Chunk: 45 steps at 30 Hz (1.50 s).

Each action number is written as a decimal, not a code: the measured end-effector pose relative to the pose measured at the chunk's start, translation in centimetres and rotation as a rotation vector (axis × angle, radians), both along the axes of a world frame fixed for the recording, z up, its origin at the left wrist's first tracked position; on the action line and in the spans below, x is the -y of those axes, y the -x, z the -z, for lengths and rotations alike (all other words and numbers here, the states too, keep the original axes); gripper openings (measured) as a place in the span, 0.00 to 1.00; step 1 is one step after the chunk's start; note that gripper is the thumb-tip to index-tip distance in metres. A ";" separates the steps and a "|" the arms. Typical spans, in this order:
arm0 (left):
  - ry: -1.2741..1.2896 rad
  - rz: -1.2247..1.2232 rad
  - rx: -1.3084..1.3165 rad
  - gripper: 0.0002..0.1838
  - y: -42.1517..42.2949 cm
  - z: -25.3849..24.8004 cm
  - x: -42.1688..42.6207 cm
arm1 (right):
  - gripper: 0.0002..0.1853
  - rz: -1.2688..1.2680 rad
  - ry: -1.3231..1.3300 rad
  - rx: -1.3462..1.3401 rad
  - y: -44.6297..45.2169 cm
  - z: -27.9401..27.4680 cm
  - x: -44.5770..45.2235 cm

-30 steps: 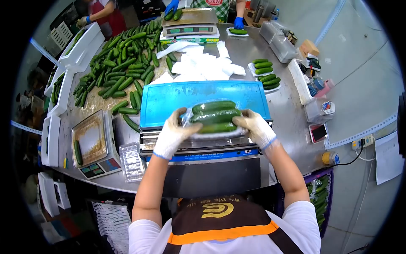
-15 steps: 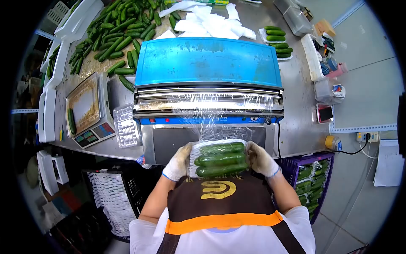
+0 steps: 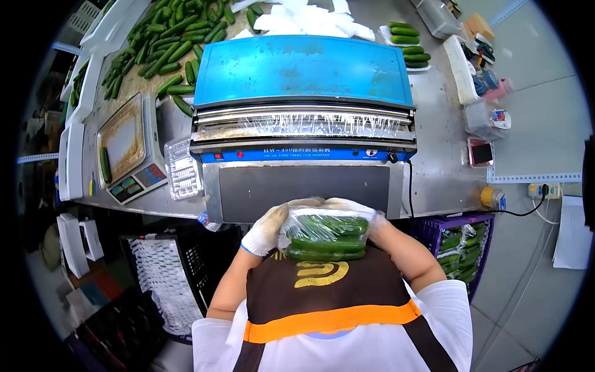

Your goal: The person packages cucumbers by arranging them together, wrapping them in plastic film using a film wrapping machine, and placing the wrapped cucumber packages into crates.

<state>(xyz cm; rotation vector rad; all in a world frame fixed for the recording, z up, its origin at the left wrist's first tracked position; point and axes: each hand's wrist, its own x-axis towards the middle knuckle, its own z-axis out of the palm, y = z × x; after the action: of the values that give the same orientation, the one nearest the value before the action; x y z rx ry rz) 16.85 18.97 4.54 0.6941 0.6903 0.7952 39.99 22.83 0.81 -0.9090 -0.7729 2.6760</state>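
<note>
- Clasping wrapped cucumber tray (image 3: 327, 239) with left hand (image 3: 269, 229) and right hand (image 3: 356, 206) fingers (image 3: 305, 202)
- Got more wrapped cucumbers (image 3: 462, 248) in purple crate (image 3: 429, 232)
- Plus one cucumber (image 3: 105, 166) in scale pan (image 3: 126, 139)

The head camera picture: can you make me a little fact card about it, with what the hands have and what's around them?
Held thing: film-covered cucumber pack, in front of the brown apron
Left hand: gloved, gripping the pack's left side
Right hand: gloved, at the pack's far right edge, partly hidden
Machine: blue-lidded film wrapper, beyond the pack
Left of machine: scale with one cucumber
Back left: heaped loose cucumbers
Back right: two cucumber trays
Lower right: purple crate holding more cucumbers
</note>
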 end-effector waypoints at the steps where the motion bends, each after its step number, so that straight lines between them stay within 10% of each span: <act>1: -0.014 0.007 -0.053 0.41 -0.2 0.3 0.5 | 0.15 -0.004 0.100 0.126 -1.2 0.8 0.1; 2: 0.114 -0.053 0.023 0.40 -0.4 0.8 0.8 | 0.19 -0.013 -0.226 0.094 -4.1 5.1 1.4; 6: 0.446 -0.275 0.252 0.39 -1.8 0.3 1.0 | 0.38 0.487 0.355 -0.265 -5.7 -3.3 0.9; 15: 0.562 -0.575 0.543 0.33 -3.1 0.2 1.4 | 0.32 0.443 -0.048 0.302 -3.2 -1.2 -0.8; 20: 0.072 -0.701 -0.137 0.31 -0.7 3.3 5.5 | 0.33 0.244 -0.269 0.406 0.2 -2.2 -1.6; 24: -0.394 -0.699 -1.190 0.50 3.4 -4.1 8.4 | 0.27 0.124 -0.415 0.384 4.2 -4.8 -1.1; 26: -0.747 -0.487 -1.317 0.53 5.0 -5.5 10.1 | 0.26 0.027 -0.532 0.338 7.5 -6.4 0.1; 29: -0.469 -0.186 -1.295 0.56 7.8 -7.6 12.5 | 0.24 -0.145 -0.654 0.294 13.5 -7.7 2.3; 37: -0.242 -0.478 -1.160 0.60 16.6 -6.1 22.5 | 0.21 -0.558 -0.775 0.246 26.4 -7.0 7.3; 45: 0.093 -1.279 -1.010 0.62 26.9 3.2 35.5 | 0.25 -0.436 -0.207 0.094 33.6 -3.3 11.0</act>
<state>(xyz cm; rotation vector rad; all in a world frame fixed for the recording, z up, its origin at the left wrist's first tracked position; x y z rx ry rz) -10.06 -16.55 1.34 0.4792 2.1853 1.5470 6.40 11.83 4.13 -0.9045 -1.3816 2.8454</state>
